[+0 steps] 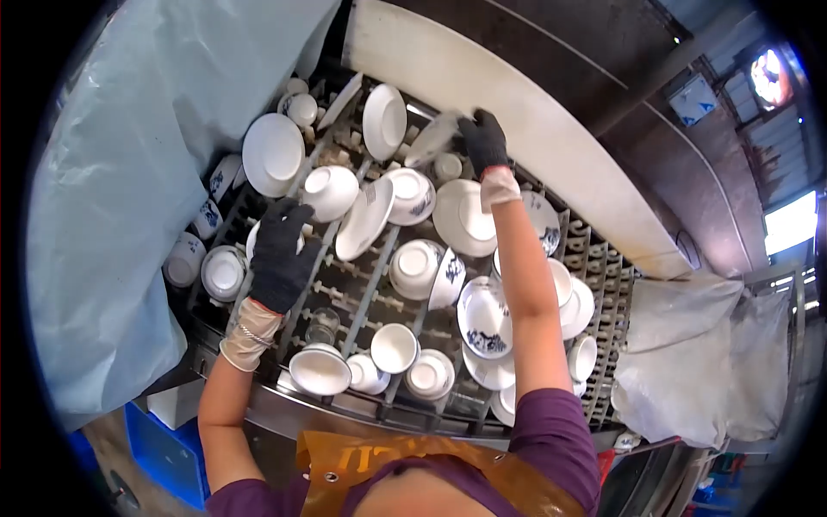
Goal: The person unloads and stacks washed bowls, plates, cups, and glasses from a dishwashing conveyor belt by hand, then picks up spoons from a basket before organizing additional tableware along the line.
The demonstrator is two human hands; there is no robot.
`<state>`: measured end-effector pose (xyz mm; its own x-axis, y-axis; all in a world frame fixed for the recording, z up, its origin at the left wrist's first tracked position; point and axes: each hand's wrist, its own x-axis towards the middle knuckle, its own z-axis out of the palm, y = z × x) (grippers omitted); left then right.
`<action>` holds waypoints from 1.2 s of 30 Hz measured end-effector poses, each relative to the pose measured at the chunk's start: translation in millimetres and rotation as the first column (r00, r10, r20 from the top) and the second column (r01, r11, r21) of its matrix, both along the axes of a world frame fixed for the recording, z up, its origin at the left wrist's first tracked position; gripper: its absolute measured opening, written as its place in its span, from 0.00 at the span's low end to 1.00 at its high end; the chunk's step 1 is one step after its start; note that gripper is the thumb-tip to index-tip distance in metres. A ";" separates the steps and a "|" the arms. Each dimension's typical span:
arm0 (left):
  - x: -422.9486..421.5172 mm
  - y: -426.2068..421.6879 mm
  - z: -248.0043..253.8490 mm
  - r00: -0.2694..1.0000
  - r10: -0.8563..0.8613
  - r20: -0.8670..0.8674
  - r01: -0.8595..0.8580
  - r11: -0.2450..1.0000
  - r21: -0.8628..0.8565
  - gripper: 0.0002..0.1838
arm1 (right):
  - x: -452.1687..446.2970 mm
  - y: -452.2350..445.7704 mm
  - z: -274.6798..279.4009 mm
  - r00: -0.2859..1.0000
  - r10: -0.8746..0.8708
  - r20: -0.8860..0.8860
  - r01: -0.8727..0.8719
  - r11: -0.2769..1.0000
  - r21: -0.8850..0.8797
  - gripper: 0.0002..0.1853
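My right hand (484,142), in a black glove over a pale one, reaches to the far side of the rack and grips the edge of a white plate (433,140), which is tilted and blurred. Nearer on the left, my left hand (284,255), gloved the same way, curls over a white bowl (251,242) that it mostly covers. Beside its fingertips sits an upturned white bowl (330,191). A large white plate (273,155) leans just beyond that hand. Close to my right wrist lies another white plate (463,218).
Bowls and plates, some blue-patterned, cover the pegged conveyor rack (343,297). A glass (322,326) stands among them. A pale plastic curtain (129,198) hangs at left, a white panel (517,112) borders the far side. A blue crate (168,452) is below left.
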<state>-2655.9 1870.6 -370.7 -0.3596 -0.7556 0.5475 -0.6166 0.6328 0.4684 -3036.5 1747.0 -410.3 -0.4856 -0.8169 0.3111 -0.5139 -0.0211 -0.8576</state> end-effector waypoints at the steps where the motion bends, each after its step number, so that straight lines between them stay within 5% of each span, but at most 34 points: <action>1: -5.9 5.3 3.5 0.997 -0.075 0.016 0.075 0.997 0.002 0.22 | 39.8 37.5 60.7 0.976 0.122 0.183 -0.140 0.986 0.092 0.24; 3: -10.0 21.1 14.8 0.977 -0.212 0.014 0.210 0.972 0.108 0.22 | 11.8 20.4 26.4 0.912 0.357 -0.204 -0.268 0.893 0.363 0.26; 4: -7.7 30.8 23.2 0.978 -0.210 0.011 0.207 0.972 0.115 0.22 | 9.7 31.8 32.4 0.752 0.537 -0.382 -0.279 0.785 0.554 0.28; 6: 2.6 51.8 38.8 0.955 -0.295 -0.020 0.291 0.928 0.232 0.20 | -15.3 58.5 -1.9 0.596 0.660 -0.457 -0.283 0.705 0.650 0.41; 8: 20.4 68.6 47.6 0.932 -0.358 -0.050 0.354 0.873 0.336 0.18 | -34.8 76.1 -8.3 0.690 0.698 -0.192 -0.464 0.630 0.623 0.53; 10: 38.2 89.2 47.9 0.935 -0.338 -0.104 0.342 0.792 0.506 0.17 | -34.2 90.9 15.4 0.630 0.752 -0.193 -0.404 0.530 0.745 0.49; 12: 56.7 111.9 31.7 0.933 -0.344 -0.101 0.352 0.824 0.444 0.18 | -40.4 104.9 24.9 0.627 0.779 -0.028 -0.514 0.440 0.737 0.42; 13: 62.5 124.1 32.7 0.941 -0.333 -0.051 0.319 0.830 0.458 0.19 | -27.8 122.6 51.1 0.629 0.774 -0.071 -0.515 0.483 0.708 0.36; 14: 67.1 135.3 31.7 0.947 -0.321 0.001 0.284 0.838 0.466 0.21 | -18.5 140.1 70.6 0.620 0.728 -0.292 -0.414 0.620 0.667 0.32; 18: 62.2 165.3 26.7 0.965 -0.261 -0.036 0.251 0.872 0.419 0.19 | 3.0 174.0 104.2 0.761 0.605 -0.236 -0.332 0.675 0.659 0.26; 21: 46.0 169.4 37.1 0.952 -0.286 0.108 0.225 0.895 0.385 0.20 | 9.8 177.5 100.8 0.349 0.616 -0.706 -0.362 0.783 0.505 0.20; 24: 35.7 174.9 29.4 0.919 -0.314 0.240 0.222 0.912 0.345 0.21 | 16.9 167.3 80.4 0.202 0.482 -0.853 -0.449 0.819 0.357 0.13; 26: 30.9 179.8 17.2 0.808 -0.221 0.547 0.088 0.962 0.259 0.21 | 22.1 157.8 54.7 0.097 0.328 -0.940 -0.412 0.873 0.262 0.13; 28: 36.4 178.3 -3.2 0.846 -0.146 0.513 0.050 0.979 0.197 0.18 | 28.3 170.2 56.1 0.210 0.209 -0.955 -0.338 0.932 0.129 0.15; 30: 49.5 178.1 -22.3 0.805 -0.175 0.567 0.076 0.978 0.193 0.15 | 41.0 199.0 80.0 0.607 0.454 -0.652 -0.222 0.885 0.410 0.22; 32: 54.0 173.2 -36.7 0.760 -0.126 0.637 0.083 0.992 0.097 0.13 | 32.9 213.6 51.8 0.506 0.798 -0.328 -0.629 0.601 0.493 0.27; 34: 44.5 160.9 -13.3 0.839 -0.204 0.505 0.117 0.973 0.198 0.10 | 66.6 238.9 52.4 0.374 0.805 -0.460 -0.677 0.576 0.458 0.26; 36: 33.6 157.6 -4.3 0.787 -0.209 0.580 0.121 0.975 0.186 0.23 | 80.7 240.4 36.8 0.276 0.718 -0.639 -0.578 0.655 0.487 0.20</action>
<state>-2622.3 2028.1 -375.0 -0.7056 -0.7035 0.0847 -0.6919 0.7099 0.1316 -2955.9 1987.4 -373.5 0.5771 -0.8108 0.0977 -0.7883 -0.5843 -0.1928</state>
